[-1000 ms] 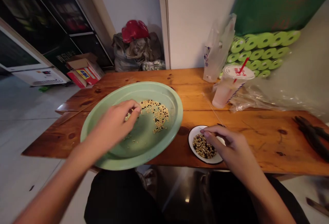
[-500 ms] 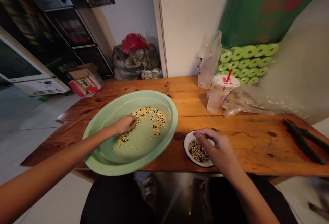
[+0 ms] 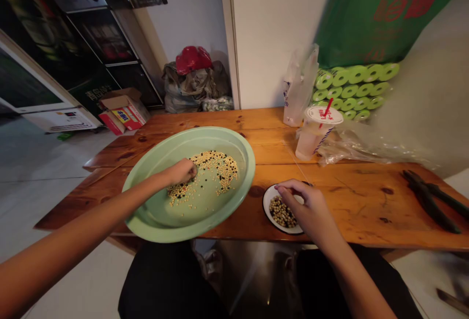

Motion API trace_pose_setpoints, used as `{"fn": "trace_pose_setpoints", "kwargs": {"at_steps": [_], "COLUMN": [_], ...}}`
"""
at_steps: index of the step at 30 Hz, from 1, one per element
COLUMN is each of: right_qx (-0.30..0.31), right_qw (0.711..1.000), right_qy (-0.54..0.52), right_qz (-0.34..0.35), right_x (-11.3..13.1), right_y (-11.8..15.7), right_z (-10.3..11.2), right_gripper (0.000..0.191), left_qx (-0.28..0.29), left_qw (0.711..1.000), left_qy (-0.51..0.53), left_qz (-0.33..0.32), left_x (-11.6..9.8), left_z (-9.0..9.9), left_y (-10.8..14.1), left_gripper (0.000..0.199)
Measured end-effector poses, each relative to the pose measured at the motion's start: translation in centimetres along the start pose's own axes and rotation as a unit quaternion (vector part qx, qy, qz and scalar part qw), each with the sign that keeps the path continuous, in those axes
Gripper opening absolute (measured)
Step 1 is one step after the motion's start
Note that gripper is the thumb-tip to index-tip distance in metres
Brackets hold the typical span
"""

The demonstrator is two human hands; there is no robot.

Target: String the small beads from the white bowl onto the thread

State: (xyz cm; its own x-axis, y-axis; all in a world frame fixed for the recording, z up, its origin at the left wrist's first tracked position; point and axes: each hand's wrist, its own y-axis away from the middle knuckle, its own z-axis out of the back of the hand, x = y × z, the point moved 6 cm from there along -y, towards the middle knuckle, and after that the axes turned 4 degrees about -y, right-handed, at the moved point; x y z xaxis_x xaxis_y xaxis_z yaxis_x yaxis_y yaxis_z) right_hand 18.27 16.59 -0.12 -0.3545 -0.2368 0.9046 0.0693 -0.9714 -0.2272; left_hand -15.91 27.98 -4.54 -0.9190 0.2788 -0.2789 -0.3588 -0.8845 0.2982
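A wide pale green basin (image 3: 216,219) holds a scatter of yellow and black beans (image 3: 227,171). My left hand (image 3: 182,171) is down inside the basin among the beans, its fingers curled closed. What lies in that fist is hidden. To the right, a small white bowl (image 3: 269,197) with a dark rim holds more yellowish and dark beans (image 3: 282,212). My right hand (image 3: 306,204) is over the bowl's right side, thumb and fingertips pinched together near its far rim. Whether anything sits in the pinch is too small to tell.
The basin and bowl stand on a wooden table (image 3: 351,182). Behind the bowl are a lidded plastic cup (image 3: 311,138) with a red straw and a plastic bag (image 3: 296,89). Dark-handled pliers (image 3: 432,202) lie at the right. A red carton (image 3: 126,114) is on the floor.
My left fingers have curled tighter, and some beans near them have spread toward the basin's middle. My right hand stays pinched above the bowl. The view has shifted slightly.
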Motion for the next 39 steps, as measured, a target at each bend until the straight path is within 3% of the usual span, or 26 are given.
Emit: {"fn": "trace_pose_setpoints", "kwargs": {"at_steps": [3, 9, 15, 19, 23, 25, 28, 30, 33, 39], "right_qx": [-0.001, -0.003, -0.006, 0.000, 0.036, 0.047, 0.041, 0.035, 0.032, 0.041], "right_qw": [1.000, 1.000, 1.000, 0.999, 0.995, 0.990, 0.972, 0.958, 0.945, 0.944], "right_qy": [0.001, 0.007, 0.004, -0.020, -0.071, -0.106, -0.205, -0.265, -0.316, -0.325], "right_qz": [0.003, 0.006, 0.011, 0.025, 0.061, 0.083, 0.104, 0.100, 0.085, 0.051], "right_x": [0.0, 0.1, 0.1, 0.9, 3.3, 4.6, 5.8, 5.8, 5.2, 4.7], "right_y": [0.0, 0.0, -0.1, 0.2, 1.2, 1.8, 2.4, 2.6, 2.7, 3.0], "right_z": [0.0, 0.1, 0.2, 0.1, -0.6, -0.7, -0.3, 0.0, 0.1, -0.6], "right_gripper": [0.024, 0.023, 0.022, 0.020, 0.016, 0.015, 0.013, 0.013, 0.015, 0.017], "left_qx": [0.029, 0.036, 0.000, -0.091, -0.172, -0.195, -0.234, -0.252, -0.264, -0.333], "left_qw": [0.999, 0.995, 0.982, 0.949, 0.896, 0.818, 0.755, 0.729, 0.708, 0.726], "left_qy": [0.017, 0.074, 0.178, 0.297, 0.410, 0.539, 0.600, 0.618, 0.631, 0.573], "left_qz": [0.027, 0.057, 0.069, 0.051, 0.001, -0.052, -0.121, -0.153, -0.176, -0.185], "left_x": [0.3, 0.3, -1.3, -6.0, -14.7, -19.1, -23.8, -25.1, -25.4, -24.0], "left_z": [0.2, 0.9, 2.2, 3.8, 3.6, 3.0, 2.4, 2.2, 1.7, 0.5], "left_y": [0.6, 1.4, 1.8, 4.1, 7.9, 9.3, 10.2, 10.1, 9.7, 10.4], "left_gripper": [0.032, 0.032, 0.026, 0.029, 0.033, 0.021, 0.015, 0.017, 0.022, 0.035]}}
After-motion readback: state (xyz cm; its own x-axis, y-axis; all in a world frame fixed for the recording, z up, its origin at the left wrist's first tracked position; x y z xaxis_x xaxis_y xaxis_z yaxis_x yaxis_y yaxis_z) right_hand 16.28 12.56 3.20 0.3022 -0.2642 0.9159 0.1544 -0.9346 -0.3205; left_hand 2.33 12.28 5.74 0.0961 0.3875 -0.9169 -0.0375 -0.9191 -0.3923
